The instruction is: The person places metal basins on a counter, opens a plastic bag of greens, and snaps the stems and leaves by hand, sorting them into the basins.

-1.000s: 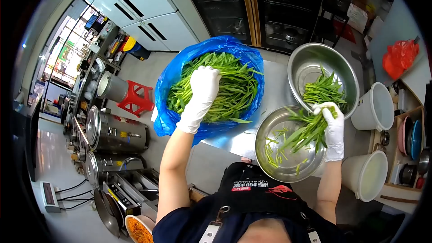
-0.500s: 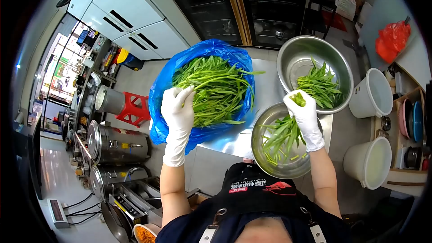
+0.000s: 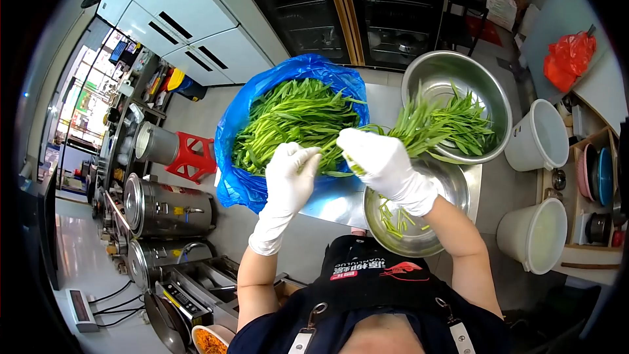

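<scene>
Both my hands wear white gloves. My right hand (image 3: 380, 158) is closed around a bunch of water spinach (image 3: 414, 128), its blurred leaves fanning toward the upper right over the two bowls. Close beside it, my left hand (image 3: 291, 174) pinches thumb and fingers together at the stem ends, at the front edge of the pile. A heap of water spinach (image 3: 295, 121) fills the blue plastic bag (image 3: 246, 88). More greens (image 3: 468, 124) lie in the far steel bowl (image 3: 419, 69). Short cut stem pieces (image 3: 396, 223) sit in the near steel bowl (image 3: 452, 183).
Bag and bowls stand on a metal table (image 3: 327, 206). Two white buckets (image 3: 540, 134) (image 3: 537, 236) are at the right. A red stool (image 3: 194, 157) and large steel pots (image 3: 170, 210) stand at the left, with a white refrigerator (image 3: 196, 33) behind.
My right hand has moved left from above the near bowl, bringing its bunch beside my left hand. My left hand has shifted right and toward me. The near bowl now shows only short stem pieces.
</scene>
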Available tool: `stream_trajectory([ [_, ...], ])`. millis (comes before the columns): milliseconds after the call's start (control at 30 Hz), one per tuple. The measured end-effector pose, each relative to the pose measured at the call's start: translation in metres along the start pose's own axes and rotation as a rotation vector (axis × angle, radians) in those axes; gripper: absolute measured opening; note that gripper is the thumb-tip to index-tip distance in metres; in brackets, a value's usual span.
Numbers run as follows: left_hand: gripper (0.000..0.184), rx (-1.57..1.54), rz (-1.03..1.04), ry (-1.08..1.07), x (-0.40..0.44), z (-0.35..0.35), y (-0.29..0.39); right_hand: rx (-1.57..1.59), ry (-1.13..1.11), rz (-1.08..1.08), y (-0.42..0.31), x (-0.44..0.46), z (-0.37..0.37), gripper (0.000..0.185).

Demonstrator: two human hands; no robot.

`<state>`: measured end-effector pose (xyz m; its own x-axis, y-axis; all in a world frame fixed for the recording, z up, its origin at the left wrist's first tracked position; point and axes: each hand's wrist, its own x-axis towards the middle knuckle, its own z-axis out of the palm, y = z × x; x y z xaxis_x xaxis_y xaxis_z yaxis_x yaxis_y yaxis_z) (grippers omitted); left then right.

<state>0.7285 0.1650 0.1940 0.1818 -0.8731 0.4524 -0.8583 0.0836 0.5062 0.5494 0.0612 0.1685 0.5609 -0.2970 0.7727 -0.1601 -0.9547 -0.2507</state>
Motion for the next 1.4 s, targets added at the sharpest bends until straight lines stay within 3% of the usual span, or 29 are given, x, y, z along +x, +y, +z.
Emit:
stream_trajectory([
  [133, 0.017, -0.259, -0.233, -0.257, 0.001, 0.0, 0.009, -0.116, -0.147, -0.023, -0.006, -0.008, 0.009, 0.033],
  [267, 0.019, -0.485, -0.369, -0.435, -0.002, 0.009, 0.001, -0.083, -0.158, -0.059, -0.009, -0.015, 0.003, 0.029],
  [333, 0.014, -0.643, -0.503, -0.436, -0.004, 0.016, 0.003, -0.019, -0.131, -0.009, -0.006, -0.019, 0.0, 0.028],
  [400, 0.013, -0.664, -0.452, -0.413, -0.006, 0.024, 0.009, 0.023, -0.122, 0.034, -0.003, -0.028, 0.0, 0.027],
  [533, 0.011, -0.644, -0.212, -0.283, -0.013, 0.053, 0.016, 0.499, -0.004, 0.544, -0.003, -0.044, -0.008, 0.017],
  [600, 0.011, -0.722, -0.199, -0.241, -0.02, 0.079, 0.019, 0.608, -0.057, 0.741, 0.004, -0.057, -0.021, 0.013],
  [633, 0.01, -0.634, -0.087, -0.258, -0.02, 0.084, 0.022, 0.592, -0.021, 0.833, 0.005, -0.063, -0.027, 0.011],
  [667, 0.01, -0.592, -0.025, -0.292, -0.023, 0.088, 0.027, 0.773, 0.026, 1.1, 0.013, -0.067, -0.039, 0.008],
  [700, 0.011, -0.581, 0.011, -0.329, -0.033, 0.099, 0.026, 0.87, 0.146, 1.212, 0.033, -0.077, -0.05, 0.007],
  [800, 0.028, -0.378, 0.112, -0.626, -0.046, 0.099, 0.027, 0.631, 0.2, 1.229, 0.06, -0.092, -0.097, 0.009],
  [867, 0.025, -0.311, 0.318, -0.524, -0.052, 0.11, -0.002, 0.573, 0.196, 1.211, 0.071, -0.109, -0.12, 0.009],
  [933, 0.021, -0.308, 0.068, -0.517, -0.032, 0.08, -0.016, 0.584, 0.24, 1.197, 0.073, -0.12, -0.136, 0.009],
  [1000, 0.019, -0.113, -0.133, -0.167, -0.001, 0.043, -0.029, 0.605, 0.225, 1.197, 0.071, -0.13, -0.145, 0.012],
  [1067, 0.013, 0.108, -0.128, 0.145, 0.028, 0.017, -0.075, 0.68, 0.24, 1.153, 0.071, -0.143, -0.142, 0.013],
  [1133, 0.011, 0.364, 0.05, 0.326, 0.051, 0.005, -0.126, 0.741, 0.248, 1.138, 0.064, -0.143, -0.133, 0.012],
  [1233, 0.012, 0.536, 0.032, 0.127, 0.063, -0.002, -0.17, 0.937, 0.339, 1.125, 0.061, -0.143, -0.111, 0.01],
  [1400, 0.018, 0.472, 0.05, -0.077, 0.069, -0.003, -0.171, 1.108, 0.362, 1.179, 0.049, -0.123, -0.094, 0.012],
])
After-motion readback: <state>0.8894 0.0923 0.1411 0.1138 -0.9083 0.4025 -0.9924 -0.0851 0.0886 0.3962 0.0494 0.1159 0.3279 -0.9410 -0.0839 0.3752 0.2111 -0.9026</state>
